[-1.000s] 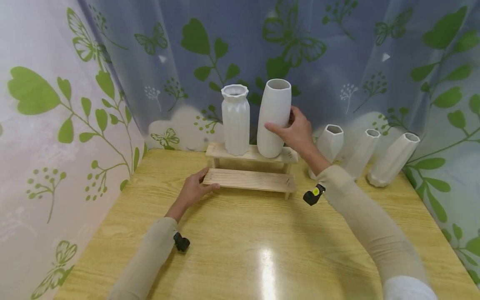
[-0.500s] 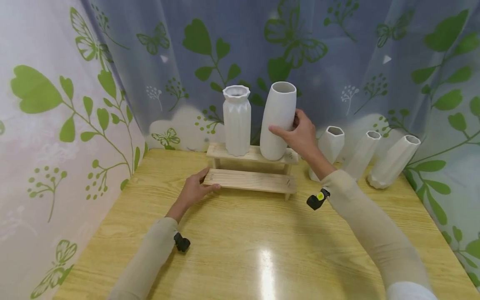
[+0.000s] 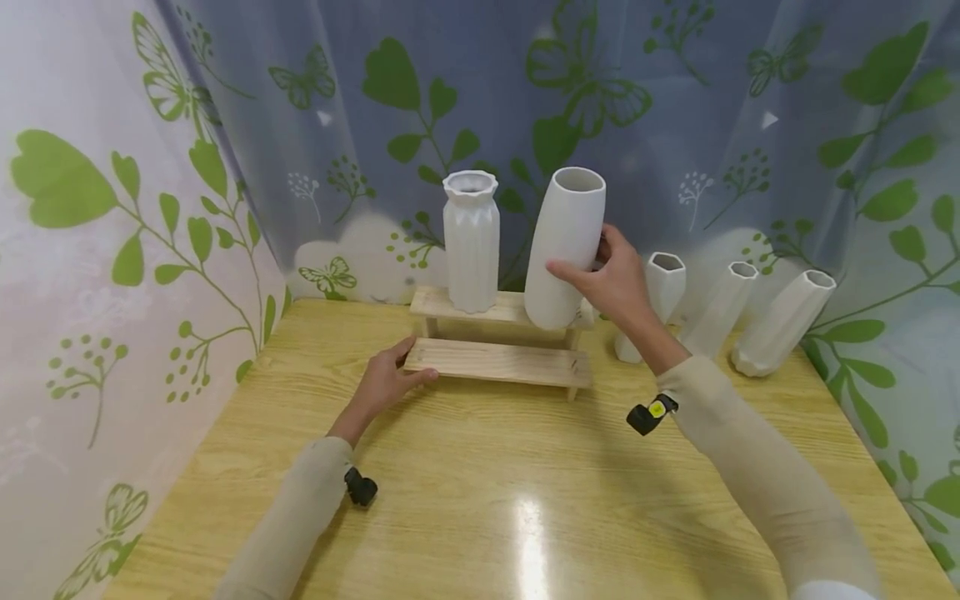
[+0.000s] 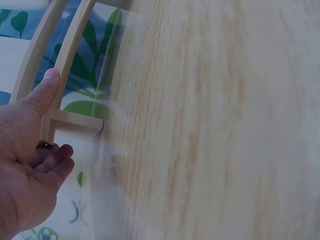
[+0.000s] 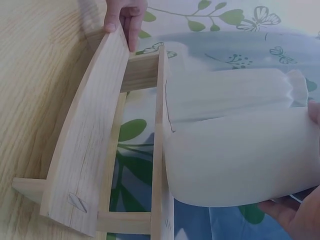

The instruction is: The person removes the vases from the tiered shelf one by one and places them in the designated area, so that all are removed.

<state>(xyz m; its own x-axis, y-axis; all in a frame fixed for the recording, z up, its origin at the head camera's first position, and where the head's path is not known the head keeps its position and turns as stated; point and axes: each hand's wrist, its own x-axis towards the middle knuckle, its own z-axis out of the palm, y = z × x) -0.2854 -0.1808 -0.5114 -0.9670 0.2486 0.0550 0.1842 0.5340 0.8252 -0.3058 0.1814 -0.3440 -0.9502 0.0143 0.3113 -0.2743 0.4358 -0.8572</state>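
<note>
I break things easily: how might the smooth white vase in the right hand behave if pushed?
The smooth white vase looks ceramic, so probably stiff and breakable. Its plain sides may slip in the right hand. Tall and slim, it could tip if nudged.

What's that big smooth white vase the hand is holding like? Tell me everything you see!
The smooth vase is tall, white and plain-sided, maybe ceramic by its look, with an open round mouth and a rounded bottom edge. It leans, its top tipped toward the right in the head view. The right hand has it in its grip. Its base is at the wooden stand's upper board; whether they touch isn't clear.
</note>
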